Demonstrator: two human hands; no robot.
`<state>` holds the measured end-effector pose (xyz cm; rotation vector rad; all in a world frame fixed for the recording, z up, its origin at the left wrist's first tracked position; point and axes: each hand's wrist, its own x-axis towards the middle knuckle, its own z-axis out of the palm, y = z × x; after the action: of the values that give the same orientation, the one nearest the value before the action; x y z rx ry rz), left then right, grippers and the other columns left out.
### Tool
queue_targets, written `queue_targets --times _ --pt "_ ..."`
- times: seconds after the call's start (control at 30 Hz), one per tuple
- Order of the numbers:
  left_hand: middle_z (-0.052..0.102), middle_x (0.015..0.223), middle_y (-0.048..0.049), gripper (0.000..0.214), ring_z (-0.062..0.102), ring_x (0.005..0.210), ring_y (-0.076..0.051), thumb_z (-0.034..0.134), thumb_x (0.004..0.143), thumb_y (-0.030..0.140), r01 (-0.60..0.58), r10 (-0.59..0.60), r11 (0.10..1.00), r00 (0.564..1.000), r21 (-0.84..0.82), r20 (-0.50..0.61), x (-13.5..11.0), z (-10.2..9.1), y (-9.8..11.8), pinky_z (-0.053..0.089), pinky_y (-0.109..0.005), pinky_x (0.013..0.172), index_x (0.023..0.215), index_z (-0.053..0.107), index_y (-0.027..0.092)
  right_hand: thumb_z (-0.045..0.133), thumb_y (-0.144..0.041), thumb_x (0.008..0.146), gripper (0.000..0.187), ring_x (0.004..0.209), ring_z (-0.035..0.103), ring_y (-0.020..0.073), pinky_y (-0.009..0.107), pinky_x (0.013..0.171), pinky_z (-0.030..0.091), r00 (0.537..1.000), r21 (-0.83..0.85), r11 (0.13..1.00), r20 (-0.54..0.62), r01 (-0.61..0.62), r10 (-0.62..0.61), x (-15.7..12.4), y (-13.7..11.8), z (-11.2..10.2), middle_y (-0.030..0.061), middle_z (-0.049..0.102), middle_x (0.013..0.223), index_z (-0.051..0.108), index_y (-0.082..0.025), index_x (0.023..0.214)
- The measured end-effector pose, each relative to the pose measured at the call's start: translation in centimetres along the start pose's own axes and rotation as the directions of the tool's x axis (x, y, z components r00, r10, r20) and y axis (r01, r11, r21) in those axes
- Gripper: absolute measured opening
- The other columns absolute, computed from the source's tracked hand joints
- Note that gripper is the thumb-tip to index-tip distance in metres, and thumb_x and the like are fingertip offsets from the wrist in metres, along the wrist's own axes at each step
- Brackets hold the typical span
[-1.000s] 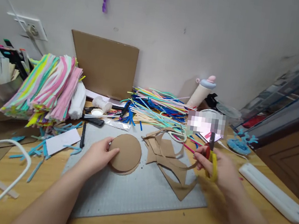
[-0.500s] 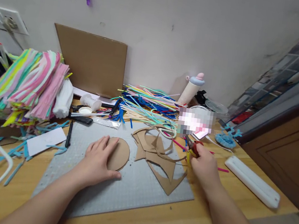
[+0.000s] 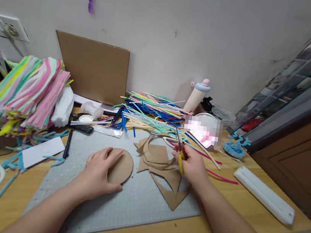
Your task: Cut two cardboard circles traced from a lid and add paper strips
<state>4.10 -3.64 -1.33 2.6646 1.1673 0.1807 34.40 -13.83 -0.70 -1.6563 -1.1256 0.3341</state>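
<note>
Right hand [image 3: 194,165], gripping scissors [image 3: 180,164], shifted leftward to scraps' [image 3: 157,153] edge | left hand [image 3: 98,171] spread across disc [image 3: 122,167] | open mat [image 3: 128,203] in foreground

One head camera looks forward and down (desk [image 3: 186,229] near, wall [image 3: 157,24] beyond).

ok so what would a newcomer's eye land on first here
Probably the thick pastel bundles heaped at the picture's left. Next, the round cardboard disc under the person's left hand on the grey mat, then the yellow-handled scissors in the right hand, beside the cardboard scraps.
</note>
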Motion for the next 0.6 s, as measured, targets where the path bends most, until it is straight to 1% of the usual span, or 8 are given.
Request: queue_targets --times 0.1,0.17,0.2,0.3,0.4,0.5,0.57,0.6 --pt "0.038 0.145 -0.0219 0.106 0.032 0.134 -0.040 0.080 0.050 0.058 0.005 -0.005 1.000 1.000 0.018 0.021 -0.1 0.1 -0.4 0.023 -0.056 0.105 0.142 0.040 0.026 0.074 -0.045 0.069 0.037 0.046 0.056 0.0165 0.027 0.043 0.045 0.993 0.097 0.990 0.069 -0.105 0.099 -0.2 1.1 0.9 0.0011 0.064 0.059 0.069 -0.018 0.094" --pt "0.033 0.148 -0.0223 0.110 0.029 0.136 -0.041 0.080 0.047 0.061 -0.001 0.001 1.000 1.000 -0.001 0.017 -0.1 0.1 -0.6 0.020 -0.058 0.106 0.142 0.040 0.025 0.070 -0.049 0.073 0.043 0.039 0.051 0.0145 0.025 0.039 0.042 0.986 0.172 0.972 0.077 -0.160 0.149 -0.5 1.7 0.9 -0.0032 0.056 0.048 0.065 -0.016 0.100" --pt "0.032 0.149 -0.0213 0.107 0.029 0.136 -0.041 0.080 0.049 0.061 0.000 0.000 1.000 1.000 -0.025 -0.003 0.0 0.1 -0.8 0.020 -0.058 0.107 0.141 0.040 0.025 0.068 -0.051 0.074 0.045 0.038 0.050 0.0138 0.024 0.039 0.042 0.983 0.210 0.961 0.071 -0.178 0.167 -0.6 1.9 0.7 -0.0047 0.053 0.045 0.064 -0.016 0.102" --pt "0.036 0.148 -0.0157 0.078 0.033 0.134 -0.037 0.071 0.069 0.053 -0.009 -0.008 0.989 0.994 -0.149 -0.113 0.5 -0.4 -1.0 0.025 -0.056 0.106 0.137 0.044 0.027 0.062 -0.055 0.079 0.045 0.039 0.049 0.0120 0.023 0.041 0.043 0.978 0.321 0.925 0.033 -0.205 0.205 -0.8 2.2 0.3 -0.0060 0.051 0.045 0.060 -0.016 0.102" --pt "0.044 0.138 -0.0112 0.049 0.039 0.130 -0.030 0.058 0.084 0.041 -0.109 0.029 0.951 0.964 -0.290 -0.266 0.6 -1.6 -0.4 0.030 -0.052 0.107 0.130 0.048 0.027 0.061 -0.056 0.080 0.044 0.040 0.048 0.0102 0.022 0.041 0.045 0.974 0.415 0.886 0.000 -0.205 0.225 -0.8 1.9 0.2 -0.0038 0.056 0.051 0.060 -0.016 0.097" --pt "0.047 0.131 -0.0055 0.037 0.042 0.127 -0.025 0.053 0.089 0.031 -0.243 0.075 0.887 0.915 -0.394 -0.397 -1.4 -3.6 1.9 0.032 -0.047 0.107 0.125 0.050 0.034 0.067 -0.056 0.075 0.041 0.041 0.048 0.0075 0.021 0.040 0.045 0.973 0.484 0.858 -0.056 -0.172 0.226 -0.7 1.5 0.2 0.0003 0.064 0.069 0.059 -0.018 0.087" --pt "0.046 0.133 -0.0012 0.035 0.044 0.126 -0.024 0.049 0.090 0.029 -0.332 0.140 0.813 0.909 -0.478 -0.393 -4.1 -5.0 4.0 0.039 -0.043 0.103 0.123 0.052 0.041 0.069 -0.055 0.074 0.039 0.041 0.048 0.0060 0.020 0.039 0.044 0.968 0.520 0.842 -0.102 -0.144 0.228 -0.6 1.6 0.2 0.0012 0.066 0.078 0.057 -0.019 0.082" --pt "0.047 0.134 -0.0006 0.035 0.044 0.127 -0.026 0.047 0.090 0.034 -0.370 0.194 0.783 0.909 -0.500 -0.368 -5.7 -5.5 4.9 0.043 -0.045 0.101 0.123 0.053 0.043 0.069 -0.055 0.073 0.039 0.041 0.048 0.0055 0.020 0.039 0.044 0.965 0.534 0.835 -0.122 -0.132 0.231 -0.5 1.7 0.2 0.0009 0.066 0.079 0.056 -0.019 0.081"
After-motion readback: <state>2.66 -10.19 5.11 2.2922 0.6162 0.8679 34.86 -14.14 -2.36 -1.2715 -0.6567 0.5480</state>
